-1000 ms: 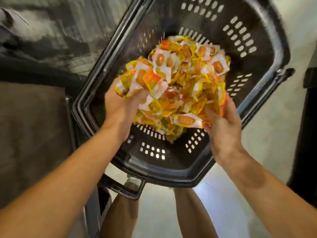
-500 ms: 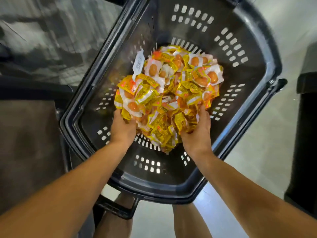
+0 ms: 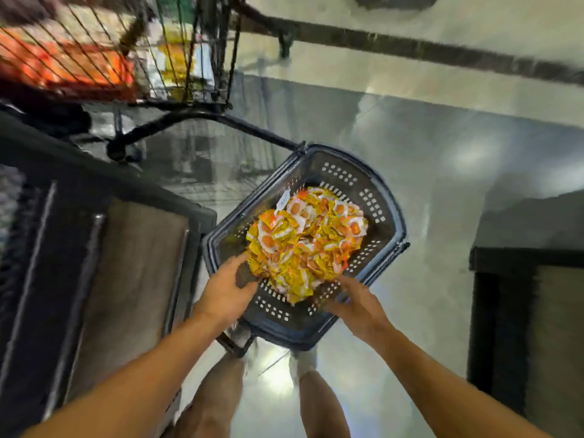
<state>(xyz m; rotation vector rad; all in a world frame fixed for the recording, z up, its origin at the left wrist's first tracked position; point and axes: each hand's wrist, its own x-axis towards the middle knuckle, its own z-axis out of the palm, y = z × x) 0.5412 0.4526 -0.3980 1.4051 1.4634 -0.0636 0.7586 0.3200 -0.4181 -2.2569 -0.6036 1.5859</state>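
- Black plastic shopping basket [image 3: 396,216] with perforated walls: it sits low by the glossy grey floor [image 3: 442,172], directly ahead of the person's bare legs. I cannot tell whether it rests on the floor. Its long axis runs away from me and slants to the right, with the open mouth facing up.
- Heap of yellow, orange and white snack packets [image 3: 306,241]: it lies inside the basket and covers most of the bottom. The heap is stretched along the same near-left to far-right line as the basket. Single packets point every way.
- Left hand [image 3: 226,290]: it is over the near left rim of the basket, with the fingers spread and straight and nothing in its grasp. The thumb and fingertips reach the near left edge of the heap.
- Right hand [image 3: 357,306]: it is over the near right rim, with the fingers extended toward the near edge of the heap and nothing held. Blur hides whether the fingertips touch the packets.
- Curved black bar [image 3: 202,116]: it meets the far corner of the basket and arcs off to the left.
- Black wire cart [image 3: 104,49]: it stands well beyond the basket at far left and carries orange packages.
- Dark shelf unit [image 3: 94,248]: it stands just beside the basket on the left.
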